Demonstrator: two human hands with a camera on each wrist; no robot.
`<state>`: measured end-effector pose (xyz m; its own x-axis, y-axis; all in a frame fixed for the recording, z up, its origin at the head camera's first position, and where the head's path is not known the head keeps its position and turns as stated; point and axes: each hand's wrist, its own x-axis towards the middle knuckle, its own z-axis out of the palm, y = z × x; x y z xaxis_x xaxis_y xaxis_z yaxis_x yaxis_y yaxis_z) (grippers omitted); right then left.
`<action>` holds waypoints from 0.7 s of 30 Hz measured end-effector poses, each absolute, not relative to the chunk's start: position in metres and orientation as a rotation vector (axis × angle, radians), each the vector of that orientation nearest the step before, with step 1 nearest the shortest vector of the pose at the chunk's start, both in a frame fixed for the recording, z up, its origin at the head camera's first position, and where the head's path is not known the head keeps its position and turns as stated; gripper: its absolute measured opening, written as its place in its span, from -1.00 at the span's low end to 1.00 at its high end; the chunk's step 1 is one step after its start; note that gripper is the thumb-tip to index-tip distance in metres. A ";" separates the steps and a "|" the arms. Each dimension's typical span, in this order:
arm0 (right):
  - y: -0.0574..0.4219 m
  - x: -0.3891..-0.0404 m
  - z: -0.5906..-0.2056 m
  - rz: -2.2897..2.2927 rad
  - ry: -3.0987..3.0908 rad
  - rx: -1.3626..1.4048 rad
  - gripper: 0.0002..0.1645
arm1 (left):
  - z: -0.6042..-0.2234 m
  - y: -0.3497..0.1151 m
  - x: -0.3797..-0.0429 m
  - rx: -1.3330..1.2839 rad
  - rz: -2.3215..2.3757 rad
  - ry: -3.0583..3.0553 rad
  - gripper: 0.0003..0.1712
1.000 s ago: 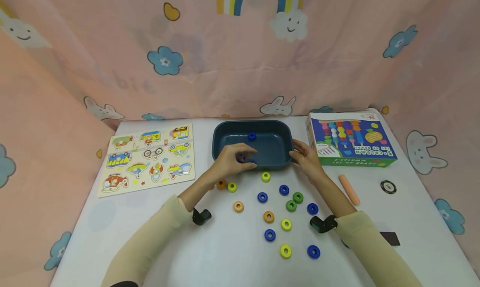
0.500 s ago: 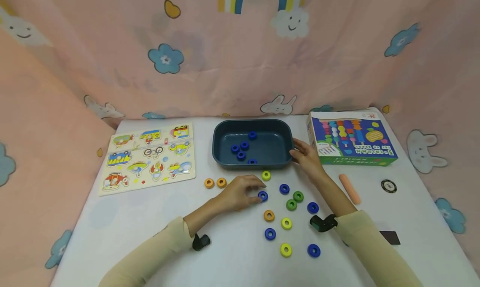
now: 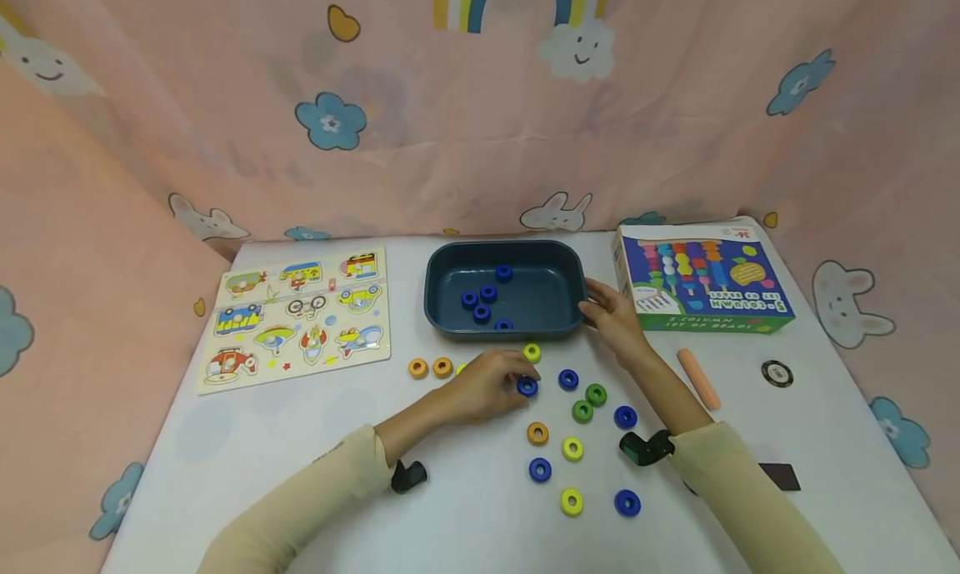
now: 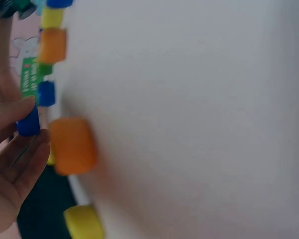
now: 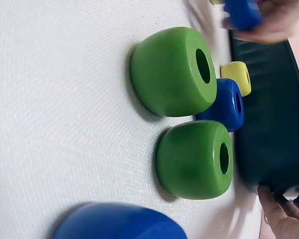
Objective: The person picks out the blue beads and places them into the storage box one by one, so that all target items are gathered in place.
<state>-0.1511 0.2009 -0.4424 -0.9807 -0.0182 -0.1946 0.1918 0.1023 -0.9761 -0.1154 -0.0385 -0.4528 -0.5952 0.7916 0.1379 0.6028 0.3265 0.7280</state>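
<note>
My left hand (image 3: 487, 386) pinches a blue bead (image 3: 528, 386) between thumb and fingers, just above the table in front of the tray. The left wrist view shows the same blue bead (image 4: 28, 123) held at the fingertips. With its fingers at the right end of the dark teal tray (image 3: 506, 334), my right hand (image 3: 617, 320) steadies the rim. Several blue beads (image 3: 488, 293) lie inside the tray. Before it, loose beads are scattered: blue (image 3: 567, 380), green (image 3: 596, 395), yellow (image 3: 572, 449) and orange (image 3: 537, 433). One yellow bead is partly hidden behind my left hand.
A picture puzzle board (image 3: 296, 320) lies left of the tray. To the right stands a bead-set box (image 3: 705, 278), with an orange stick (image 3: 699, 379), a round black-and-white disc (image 3: 777, 374) and a dark flat piece (image 3: 780, 476) nearer. A patterned pink cloth (image 3: 480, 157) hangs behind.
My left hand released blue beads in the tray, came back toward the front and took hold of another blue bead, now slightly raised. My right hand stayed at the tray.
</note>
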 end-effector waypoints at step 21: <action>0.201 -0.153 -0.442 -1.955 2.201 0.250 -0.41 | -0.400 -0.053 -0.219 0.911 1.365 2.529 -0.62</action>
